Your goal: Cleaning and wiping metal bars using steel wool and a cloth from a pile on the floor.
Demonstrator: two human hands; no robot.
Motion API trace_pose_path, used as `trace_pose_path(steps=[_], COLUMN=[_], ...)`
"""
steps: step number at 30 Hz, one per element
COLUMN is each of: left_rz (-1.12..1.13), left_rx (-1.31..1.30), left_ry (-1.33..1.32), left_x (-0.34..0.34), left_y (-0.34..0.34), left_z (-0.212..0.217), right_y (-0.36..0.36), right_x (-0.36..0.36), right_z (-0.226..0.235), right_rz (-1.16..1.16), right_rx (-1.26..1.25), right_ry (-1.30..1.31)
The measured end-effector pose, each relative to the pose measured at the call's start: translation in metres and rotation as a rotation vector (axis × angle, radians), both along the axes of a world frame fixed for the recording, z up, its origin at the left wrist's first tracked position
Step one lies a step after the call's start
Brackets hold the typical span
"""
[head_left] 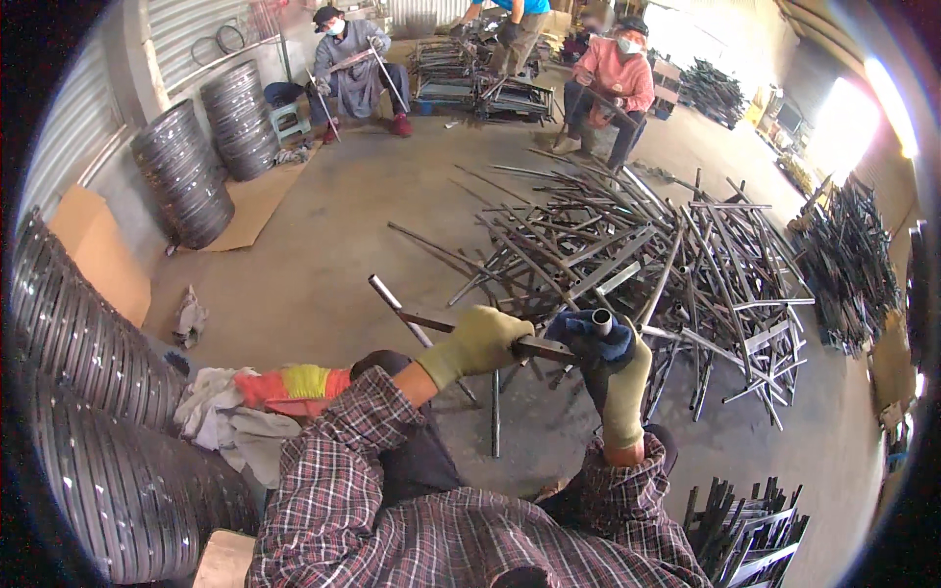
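We held a metal frame [547,349] between our two grips.
Its flat crossbar [426,322] ran left to right, dipping slightly rightward; its open tube end [602,318] faced up. Our left grip [485,339] was wrapped round the crossbar; our right grip [625,370] pressed a blue cloth [569,328] around the tube. Beyond lay heaped metal pieces [637,260].

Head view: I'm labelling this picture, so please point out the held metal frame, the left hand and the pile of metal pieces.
Metal frame [546,349]: head view, on its flat bar.
Left hand [480,341]: head view, on its gloved back.
Pile of metal pieces [616,278]: head view, on a bar near its middle.
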State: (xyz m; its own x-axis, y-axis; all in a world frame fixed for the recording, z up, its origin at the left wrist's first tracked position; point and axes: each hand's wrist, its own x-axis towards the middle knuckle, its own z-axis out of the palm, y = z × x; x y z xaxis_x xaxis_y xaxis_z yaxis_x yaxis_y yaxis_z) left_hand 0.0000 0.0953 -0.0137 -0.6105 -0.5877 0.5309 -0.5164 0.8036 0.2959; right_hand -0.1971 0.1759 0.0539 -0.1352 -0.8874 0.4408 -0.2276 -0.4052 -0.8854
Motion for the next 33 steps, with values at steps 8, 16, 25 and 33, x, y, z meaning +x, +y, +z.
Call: trace_pose_path(steps=[8,16,25,33], left_rz=[0.032,0.134,0.171,0.354], left_rx=[-0.068,-0.029,-0.048,0.234], left_ry=[0.197,0.219,0.353,0.128], left_x=[-0.013,-0.005,0.013,0.021], left_y=[0.017,0.015,-0.012,-0.01], left_z=[0.008,-0.01,-0.014,-0.026], right_y=[-0.009,-0.03,-0.049,-0.068], right_x=[0.024,0.001,0.067,0.078], right_z=[-0.004,0.03,0.039,0.059], right_rz=[-0.113,0.623,-0.131,0.253], right_rx=[-0.05,0.276,-0.129,-0.201], right_ry=[0.103,0.136,0.74,0.644])
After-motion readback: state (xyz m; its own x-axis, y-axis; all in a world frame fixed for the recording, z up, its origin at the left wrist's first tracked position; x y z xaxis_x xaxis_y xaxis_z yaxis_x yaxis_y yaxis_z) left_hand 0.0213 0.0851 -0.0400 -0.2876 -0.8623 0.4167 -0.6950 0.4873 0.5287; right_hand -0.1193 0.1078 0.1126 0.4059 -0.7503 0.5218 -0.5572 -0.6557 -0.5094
